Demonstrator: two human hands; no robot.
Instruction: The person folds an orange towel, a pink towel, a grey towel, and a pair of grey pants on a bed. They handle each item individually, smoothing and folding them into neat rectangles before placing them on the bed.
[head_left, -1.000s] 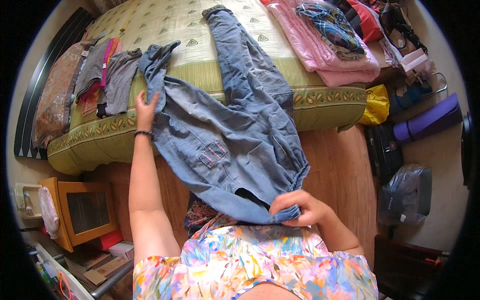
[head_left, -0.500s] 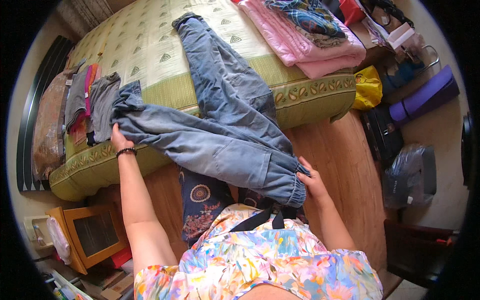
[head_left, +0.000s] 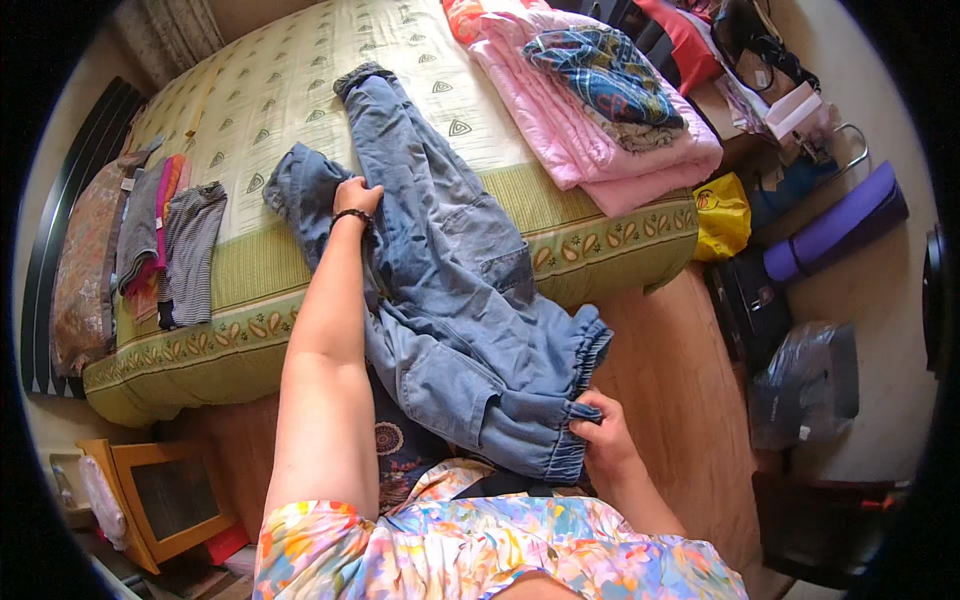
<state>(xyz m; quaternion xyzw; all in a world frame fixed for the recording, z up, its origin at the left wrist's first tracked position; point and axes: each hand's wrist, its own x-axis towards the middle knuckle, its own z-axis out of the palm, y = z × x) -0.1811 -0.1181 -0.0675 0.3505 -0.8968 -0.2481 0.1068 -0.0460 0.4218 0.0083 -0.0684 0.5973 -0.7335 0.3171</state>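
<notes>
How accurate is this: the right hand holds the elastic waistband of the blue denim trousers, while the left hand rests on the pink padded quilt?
Wrong about the left hand: the head view shows it on the blue denim trousers' legs, not the pink quilt. The right hand does hold the elastic waistband.

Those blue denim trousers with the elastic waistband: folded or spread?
Spread: the blue denim trousers run lengthwise from the right hand at the elastic waistband onto the patterned green bedspread, leg cuffs apart.

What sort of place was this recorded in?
Most likely a bedroom in a home: there is a wide bed with a green-bordered cover, a folded pink quilt on it, and what looks like a patterned pillow.
</notes>
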